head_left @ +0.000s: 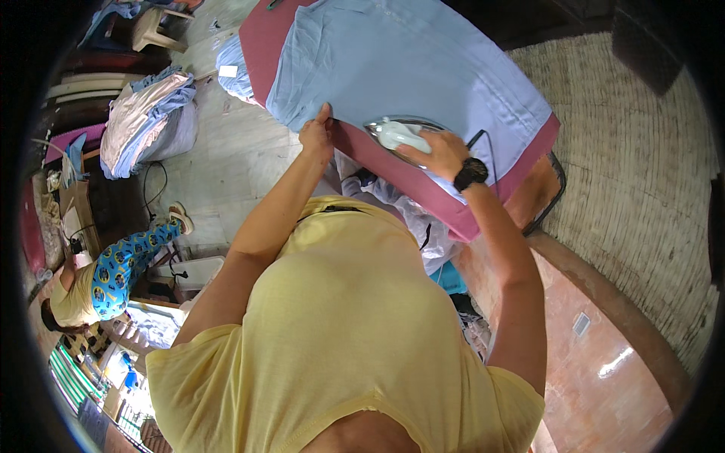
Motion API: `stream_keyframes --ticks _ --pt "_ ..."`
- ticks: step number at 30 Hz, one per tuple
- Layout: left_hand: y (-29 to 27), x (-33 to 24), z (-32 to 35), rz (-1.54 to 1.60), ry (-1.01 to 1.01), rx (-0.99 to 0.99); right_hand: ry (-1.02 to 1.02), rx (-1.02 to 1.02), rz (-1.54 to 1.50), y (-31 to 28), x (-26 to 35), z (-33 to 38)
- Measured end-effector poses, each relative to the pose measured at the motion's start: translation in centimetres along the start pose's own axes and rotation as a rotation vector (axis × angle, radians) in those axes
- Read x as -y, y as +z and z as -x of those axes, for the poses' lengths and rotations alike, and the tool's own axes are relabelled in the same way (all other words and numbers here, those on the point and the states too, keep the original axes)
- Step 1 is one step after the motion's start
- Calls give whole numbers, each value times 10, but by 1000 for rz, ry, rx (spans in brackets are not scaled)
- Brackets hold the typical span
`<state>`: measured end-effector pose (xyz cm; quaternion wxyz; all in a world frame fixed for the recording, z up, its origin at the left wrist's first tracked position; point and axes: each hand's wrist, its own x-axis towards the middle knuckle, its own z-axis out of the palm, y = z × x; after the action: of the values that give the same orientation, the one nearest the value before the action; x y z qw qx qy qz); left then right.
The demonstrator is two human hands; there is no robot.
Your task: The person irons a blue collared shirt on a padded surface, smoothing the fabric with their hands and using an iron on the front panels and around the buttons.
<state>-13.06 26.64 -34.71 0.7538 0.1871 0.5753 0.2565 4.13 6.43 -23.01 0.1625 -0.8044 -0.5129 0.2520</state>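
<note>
A light blue garment point(393, 64) lies spread over an ironing board with a maroon cover point(445, 202). My right hand point(442, 153) is wrapped round the handle of a clothes iron point(398, 136), white on top with a shiny metal rim. The iron rests on the garment near the board's close edge, its tip to the left. At the garment's near left edge, my left hand point(317, 134) pinches the cloth between thumb and fingers. A black watch point(471, 174) is on my right wrist, and a dark cord loops beside it.
Folded clothes are heaped in a pile point(147, 121) at the left. A blue bundle point(234, 66) sits by the board's far left side. Plastic-wrapped items point(423, 230) are under the board near me. Another person point(113, 279) is at the lower left. A beige chair point(153, 32) stands far left.
</note>
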Motion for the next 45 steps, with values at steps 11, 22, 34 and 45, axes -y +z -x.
stream_keyframes --ticks 11,22,34,45 --pt "-24 -12 2 -139 -9 -53 48 147 -40 6 41 -38" --pt "-14 -97 -92 -601 967 -52 36 93 -53 8 47 -38" --pt "48 -159 -159 -843 1011 94 214 -137 26 10 34 -35" --pt "50 -162 -163 -722 928 103 248 -268 30 18 78 -151"
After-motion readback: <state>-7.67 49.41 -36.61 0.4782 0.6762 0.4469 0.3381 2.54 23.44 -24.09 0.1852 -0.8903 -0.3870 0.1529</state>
